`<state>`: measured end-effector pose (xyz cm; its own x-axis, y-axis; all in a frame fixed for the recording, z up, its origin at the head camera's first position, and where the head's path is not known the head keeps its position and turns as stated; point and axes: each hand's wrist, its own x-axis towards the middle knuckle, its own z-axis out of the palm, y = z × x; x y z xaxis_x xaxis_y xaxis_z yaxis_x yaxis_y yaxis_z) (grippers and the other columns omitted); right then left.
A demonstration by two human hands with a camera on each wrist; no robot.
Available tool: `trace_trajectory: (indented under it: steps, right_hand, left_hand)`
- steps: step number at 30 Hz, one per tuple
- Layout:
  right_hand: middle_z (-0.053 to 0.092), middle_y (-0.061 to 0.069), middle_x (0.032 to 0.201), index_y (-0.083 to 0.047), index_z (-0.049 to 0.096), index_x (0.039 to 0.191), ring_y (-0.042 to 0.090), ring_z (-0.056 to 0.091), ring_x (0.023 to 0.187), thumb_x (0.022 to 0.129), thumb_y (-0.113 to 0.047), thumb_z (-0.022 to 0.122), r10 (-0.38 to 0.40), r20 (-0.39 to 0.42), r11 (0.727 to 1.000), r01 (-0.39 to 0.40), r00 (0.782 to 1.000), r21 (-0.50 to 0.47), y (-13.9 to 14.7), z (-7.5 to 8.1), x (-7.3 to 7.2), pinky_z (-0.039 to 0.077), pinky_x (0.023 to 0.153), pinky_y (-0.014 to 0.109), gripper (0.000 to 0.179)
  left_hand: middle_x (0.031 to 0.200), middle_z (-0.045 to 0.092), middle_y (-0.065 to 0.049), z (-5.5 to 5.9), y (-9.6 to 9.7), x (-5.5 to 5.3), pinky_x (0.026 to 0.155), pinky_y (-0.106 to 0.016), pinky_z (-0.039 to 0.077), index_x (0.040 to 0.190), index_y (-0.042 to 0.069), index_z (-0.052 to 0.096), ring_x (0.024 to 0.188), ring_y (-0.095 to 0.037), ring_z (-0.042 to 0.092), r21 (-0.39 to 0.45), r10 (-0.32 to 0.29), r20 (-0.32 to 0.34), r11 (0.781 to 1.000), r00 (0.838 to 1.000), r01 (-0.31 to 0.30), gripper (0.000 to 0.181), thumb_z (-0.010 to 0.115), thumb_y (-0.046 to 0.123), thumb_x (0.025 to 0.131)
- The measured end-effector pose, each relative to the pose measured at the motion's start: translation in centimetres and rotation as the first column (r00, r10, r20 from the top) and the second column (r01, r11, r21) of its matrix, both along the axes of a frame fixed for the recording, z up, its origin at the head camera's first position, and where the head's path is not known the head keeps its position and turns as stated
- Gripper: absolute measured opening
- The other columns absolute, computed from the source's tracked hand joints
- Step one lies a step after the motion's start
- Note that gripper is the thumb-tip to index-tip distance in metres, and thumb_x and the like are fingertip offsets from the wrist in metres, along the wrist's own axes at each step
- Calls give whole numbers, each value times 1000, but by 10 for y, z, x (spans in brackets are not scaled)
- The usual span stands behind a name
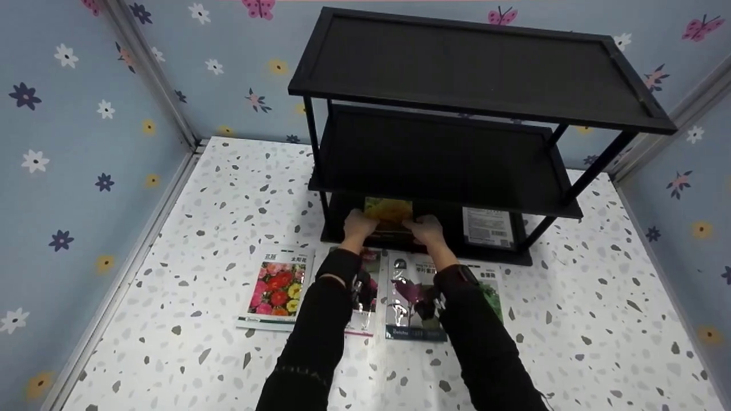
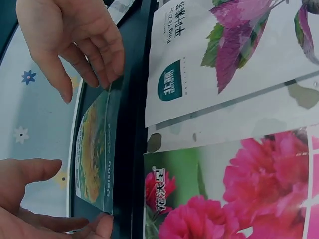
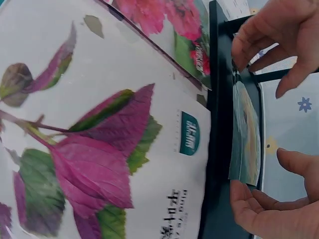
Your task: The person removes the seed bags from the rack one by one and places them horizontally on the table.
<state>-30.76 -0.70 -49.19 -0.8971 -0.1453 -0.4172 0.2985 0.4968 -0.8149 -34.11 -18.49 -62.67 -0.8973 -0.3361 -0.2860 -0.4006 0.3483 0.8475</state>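
Observation:
A seed packet with a yellow-orange flower picture lies on the bottom shelf of a black rack. At its left end is my left hand, and at its right end my right hand. Both wrist views show fingertips touching the packet's edge near its corners, with thumbs held away from it. In the right wrist view the packet lies between the left hand above and the right hand below. The fingers are only gently bent.
The black three-tier rack overhangs both hands. A packet lying back side up is on the bottom shelf at right. Along the floor in front lie packets showing mixed flowers, pink flowers, purple leaves and green leaves.

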Motion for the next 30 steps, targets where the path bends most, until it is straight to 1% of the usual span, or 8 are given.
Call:
trace_trajectory:
  steps: [4, 7, 10, 15, 19, 23, 28, 30]
  right_hand:
    - [51, 14, 91, 8, 48, 102, 32, 52, 96, 88, -21, 58, 10, -39, 1000, -11, 999, -22, 2, 5, -1, 47, 85, 37, 34]
    - [39, 3, 67, -2, 42, 79, 32, 53, 79, 86, -21, 60, 19, -50, 1000, -19, 999, -6, 3, 7, -3, 48, 81, 41, 28]
    - [44, 4, 73, 1, 50, 86, 27, 55, 72, 86, -20, 61, 27, -31, 999, -26, 999, 26, 4, 10, -5, 49, 79, 41, 24]
    - [48, 18, 110, 9, 49, 116, 18, 55, 69, 87, -20, 59, 79, 6, 993, -79, 997, 85, 13, 16, -4, 51, 77, 36, 42]
    - [54, 19, 104, 11, 54, 111, 25, 59, 70, 86, -17, 60, 127, -23, 987, -124, 992, 101, 23, 19, 1, 51, 77, 39, 38]
    - [58, 12, 82, 10, 58, 109, 28, 59, 69, 87, -14, 59, 185, -54, 979, -179, 981, 97, 35, 25, 9, 51, 74, 40, 33]
    - [58, 22, 96, 11, 52, 116, 14, 55, 61, 88, -11, 58, 235, -135, 972, -229, 962, 58, 50, 36, 19, 50, 74, 45, 36]
    - [56, 28, 104, 13, 50, 118, 15, 56, 64, 88, -11, 57, 244, -177, 970, -241, 953, 40, 57, 40, 25, 49, 75, 48, 38]
  left_hand:
    - [112, 56, -10, -11, -4, -7, 72, -36, 48, 125, 5, 48, 90, -23, 56, -59, -25, 34, 998, 999, 27, 57, 63, 39, 81]
    - [97, 59, -13, -12, -4, -10, 58, -33, 47, 112, 0, 55, 74, -23, 56, -136, -35, 53, 990, 998, 41, 45, 63, 30, 80]
    - [79, 58, -12, -6, -2, -5, 46, -31, 40, 95, -3, 59, 58, -21, 50, -209, -27, 35, 977, 999, 34, 31, 64, 24, 79]
    - [86, 58, -20, 19, 3, 14, 42, -30, 36, 103, -9, 56, 57, -23, 48, -237, 11, 28, 972, 1000, -4, 29, 59, 5, 78]
    - [96, 60, -22, 80, 11, 52, 50, -31, 47, 110, -10, 53, 67, -24, 57, -148, 13, 79, 989, 997, -1, 41, 68, 7, 76]
    - [104, 58, -24, 156, 25, 101, 72, -36, 53, 108, -12, 55, 72, -26, 64, 78, 23, 118, 996, 993, -32, 35, 68, 3, 79]
    - [95, 58, -25, 170, 28, 126, 63, -31, 54, 103, -15, 55, 55, -17, 61, 338, 18, -16, 941, 1000, -11, 29, 66, -6, 77]
    - [90, 60, -21, 159, 27, 126, 58, -29, 54, 101, -13, 56, 52, -14, 59, 378, 6, -58, 926, 998, 16, 31, 70, -4, 74]
